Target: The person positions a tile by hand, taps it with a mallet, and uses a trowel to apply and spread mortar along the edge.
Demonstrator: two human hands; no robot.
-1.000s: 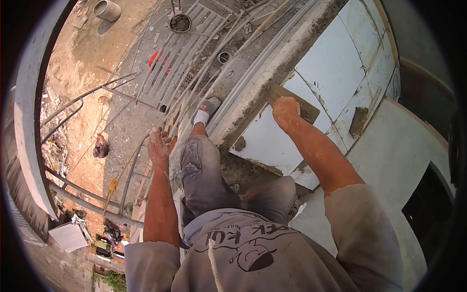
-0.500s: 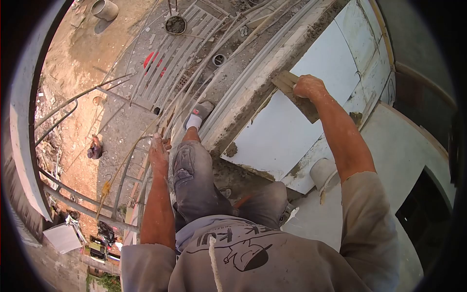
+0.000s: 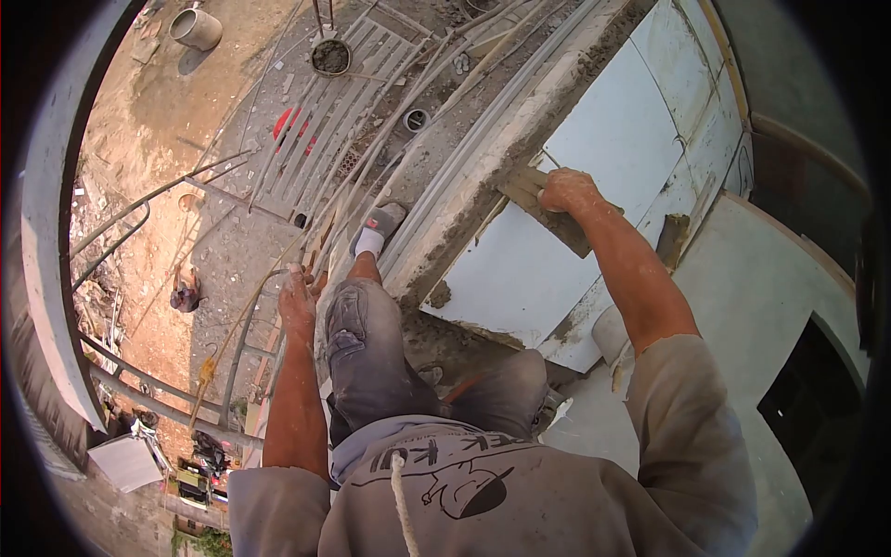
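Observation:
My right hand is closed around a plastering trowel with a long rectangular blade smeared with mortar. The blade lies across a white tile panel, its far end at the rough mortar edge. A lump of mortar sits at the panel's near left corner. My left hand is held out on the left, dusted with mortar. Its fingers look apart and nothing shows in them. Close beside it runs a bent metal scaffold bar; I cannot tell whether they touch.
A slatted platform with a bucket of mortar lies far below. Long pipes run beside the ledge. A person is on the ground at left. A yellow hook hangs by the railing. A pale container stands near my right arm.
My right hand and the trowel have slid left and toward me along the panel edge. My left hand has shifted slightly left and down.

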